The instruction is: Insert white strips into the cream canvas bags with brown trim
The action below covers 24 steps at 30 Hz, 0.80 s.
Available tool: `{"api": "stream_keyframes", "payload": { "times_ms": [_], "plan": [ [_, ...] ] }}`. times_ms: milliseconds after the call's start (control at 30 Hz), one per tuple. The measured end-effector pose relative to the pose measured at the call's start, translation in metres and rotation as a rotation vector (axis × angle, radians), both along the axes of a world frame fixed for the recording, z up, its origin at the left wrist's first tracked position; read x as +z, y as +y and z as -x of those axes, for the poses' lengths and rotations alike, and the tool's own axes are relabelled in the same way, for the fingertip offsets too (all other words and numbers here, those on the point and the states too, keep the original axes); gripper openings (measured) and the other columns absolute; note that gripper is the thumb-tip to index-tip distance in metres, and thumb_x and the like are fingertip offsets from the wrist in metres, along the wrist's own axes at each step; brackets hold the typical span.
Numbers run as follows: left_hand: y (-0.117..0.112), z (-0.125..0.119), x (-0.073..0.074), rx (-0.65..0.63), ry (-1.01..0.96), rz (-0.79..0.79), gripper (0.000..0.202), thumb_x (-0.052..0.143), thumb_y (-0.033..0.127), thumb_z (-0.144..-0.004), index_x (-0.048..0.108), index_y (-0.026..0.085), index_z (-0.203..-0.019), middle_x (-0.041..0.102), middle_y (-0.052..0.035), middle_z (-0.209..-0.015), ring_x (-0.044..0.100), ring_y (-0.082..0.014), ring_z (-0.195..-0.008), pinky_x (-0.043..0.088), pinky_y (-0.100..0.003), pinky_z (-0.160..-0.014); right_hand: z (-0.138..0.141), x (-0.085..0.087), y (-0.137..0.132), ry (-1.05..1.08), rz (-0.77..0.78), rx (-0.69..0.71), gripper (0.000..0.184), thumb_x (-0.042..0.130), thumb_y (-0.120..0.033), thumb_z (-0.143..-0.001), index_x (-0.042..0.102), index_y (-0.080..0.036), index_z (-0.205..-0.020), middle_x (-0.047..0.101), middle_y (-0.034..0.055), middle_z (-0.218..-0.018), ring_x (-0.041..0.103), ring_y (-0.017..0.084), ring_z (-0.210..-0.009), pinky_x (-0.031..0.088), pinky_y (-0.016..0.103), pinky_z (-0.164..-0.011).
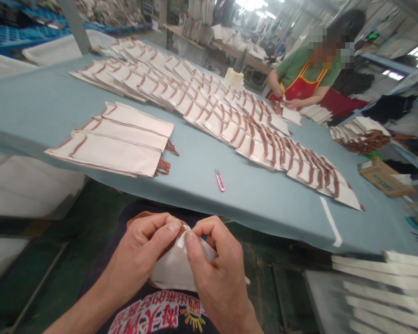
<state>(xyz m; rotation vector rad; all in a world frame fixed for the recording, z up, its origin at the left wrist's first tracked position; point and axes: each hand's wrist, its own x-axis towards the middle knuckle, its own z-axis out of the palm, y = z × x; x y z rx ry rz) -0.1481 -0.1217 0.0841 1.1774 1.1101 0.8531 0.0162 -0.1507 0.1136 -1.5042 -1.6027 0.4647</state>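
White piece (174,271): held in both hands above the lap, just off the near edge of the table (191,185)

Pinched edge: the step in hand looks like close finger work on one small spot where white meets brown; the fingertips hide its detail

Fingertip work: the next move seems to call for a steady pinch on both sides and small thumb motions, since a hard pull could crease the fold

Left hand (149,236): thumb and forefinger brought together on the edge, by a bit of brown trim (181,229)

Right hand (218,260): thumb pressed to the bent forefinger, gripping the white fold right beside the left fingertips; no gap shows

Cloth: plain, pale and smooth, spread below the hands, with a narrow fold standing up between the pinches; much of it is covered

Snips (219,180): pink, lying on the table beyond the hands, touched by neither

Panels (118,148): white with brown strips, overlapped at left; long rows of similar ones lie farther back

Co-worker (299,83): across the table, red apron, hands at other pieces
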Motion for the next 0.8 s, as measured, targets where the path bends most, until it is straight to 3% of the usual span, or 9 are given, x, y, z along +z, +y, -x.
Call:
{"api": "stream_keyframes", "payload": {
  "times_ms": [167,333,500,633,800],
  "plan": [
    [0.001,0.001,0.000,-0.009,-0.038,0.033,0.055,0.063,0.067,-0.104,0.077,0.018,-0.083,0.072,-0.0037,-0.077,0.060,-0.0161,-0.065,0.047,-0.022,-0.056,0.001,-0.005,-0.001,0.004,-0.029,-0.035,0.021,0.062,-0.022,-0.099,0.062,-0.023,-0.078,0.057,-0.0065,-0.066,0.044,0.011,-0.052,0.036,0.024,-0.051],
    [0.000,0.005,0.004,-0.119,-0.086,0.095,0.038,0.081,0.057,-0.093,0.076,0.019,-0.089,0.075,-0.0022,-0.083,0.065,-0.0159,-0.068,0.050,-0.020,-0.059,0.000,-0.008,-0.002,0.053,0.021,-0.054,0.021,0.061,-0.024,-0.099,0.060,-0.024,-0.077,0.061,-0.0044,-0.069,0.052,0.012,-0.055,0.040,0.024,-0.054],
    [-0.002,-0.007,0.014,-0.044,0.033,0.006,0.023,0.076,0.041,-0.091,0.074,0.020,-0.082,0.073,-0.0017,-0.085,0.067,-0.0170,-0.074,0.055,-0.021,-0.065,-0.003,-0.012,-0.004,0.082,0.097,-0.061,0.021,0.060,-0.028,-0.099,0.060,-0.024,-0.079,0.064,-0.0022,-0.070,0.058,0.015,-0.059,0.044,0.026,-0.057],
    [0.000,-0.018,0.021,-0.006,0.166,-0.066,0.022,0.072,0.038,-0.084,0.072,0.019,-0.072,0.070,-0.0010,-0.071,0.061,-0.0148,-0.060,0.048,-0.020,-0.052,-0.006,-0.016,-0.007,0.095,0.138,-0.058,0.021,0.059,-0.030,-0.100,0.060,-0.025,-0.081,0.065,-0.0013,-0.071,0.059,0.016,-0.060,0.045,0.027,-0.058],
    [-0.003,-0.017,0.013,0.021,0.216,-0.150,0.020,0.067,0.034,-0.088,0.076,0.022,-0.074,0.075,0.0000,-0.073,0.066,-0.0153,-0.060,0.049,-0.019,-0.053,-0.008,-0.021,-0.011,0.154,0.169,-0.038,0.019,0.059,-0.032,-0.101,0.061,-0.024,-0.084,0.066,-0.0004,-0.073,0.059,0.017,-0.062,0.044,0.027,-0.059]
  ]
}}
